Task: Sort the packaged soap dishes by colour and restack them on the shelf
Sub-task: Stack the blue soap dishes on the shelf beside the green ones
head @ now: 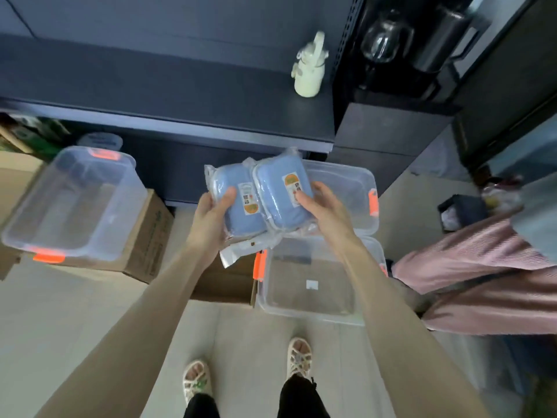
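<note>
The left hand (211, 220) grips one blue soap dish (242, 220) and the right hand (325, 212) grips a second blue dish (278, 188). The two overlap between the hands, with the shelf (180, 86) beyond. They are probably light, stiff shells in slippery film, best gripped by their rigid edges.

Both bare forearms reach fwd, L hand (211, 220) gripping left blue pack (242, 226) & R hand (327, 211) gripping right blue pack (272, 203), thumbs on top, hands close together.

Nothing is legible. The blue packaged soap dishes (244, 221) each bear a white sticker (294, 186) with an orange oval and blurred dark characters. Green print on the cardboard box (149, 236) is unreadable too.
</note>
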Tool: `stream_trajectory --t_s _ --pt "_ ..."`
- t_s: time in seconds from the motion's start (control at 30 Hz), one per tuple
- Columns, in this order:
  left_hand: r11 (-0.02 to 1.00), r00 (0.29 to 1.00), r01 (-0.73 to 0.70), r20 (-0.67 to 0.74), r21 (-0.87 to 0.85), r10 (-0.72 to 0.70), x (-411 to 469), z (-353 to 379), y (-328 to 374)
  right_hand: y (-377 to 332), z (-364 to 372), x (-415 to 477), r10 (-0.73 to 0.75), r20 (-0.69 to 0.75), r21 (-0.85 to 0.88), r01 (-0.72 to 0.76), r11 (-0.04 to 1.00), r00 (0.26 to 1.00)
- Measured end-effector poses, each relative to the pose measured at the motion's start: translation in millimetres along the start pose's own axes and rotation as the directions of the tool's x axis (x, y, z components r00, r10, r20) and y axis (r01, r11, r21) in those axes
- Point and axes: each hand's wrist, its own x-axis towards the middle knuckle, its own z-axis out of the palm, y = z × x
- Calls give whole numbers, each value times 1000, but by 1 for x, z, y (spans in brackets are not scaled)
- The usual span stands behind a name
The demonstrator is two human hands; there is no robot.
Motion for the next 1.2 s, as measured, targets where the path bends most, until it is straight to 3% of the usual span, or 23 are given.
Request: stream_trajectory --t_s 0.2,0.3,0.57,0.83,0.97,1.2 --pt "955 938 -295 200 31 283 -24 -68 94 -60 101 -33 -134 28 10 134 991 991" --pt "934 901 -356 270 13 340 -28 -81 140 -93 129 -41 -193 29 17 193 981 981" --pt "865 835 -502 265 9 482 -15 -88 225 -170 167 -29 -401 -27 -49 399 916 916" --pt "834 808 -552 266 26 526 34 -48 275 -211 157 31 -424 -13 -90 421 903 906" --pt "795 782 -603 237 57 576 72 -20 301 -242 139 72 -513 -88 -100 504 858 854" --pt "759 712 -650 326 -27 621 132 29 361 -305 107 144 -649 -102 -125 638 760 754"
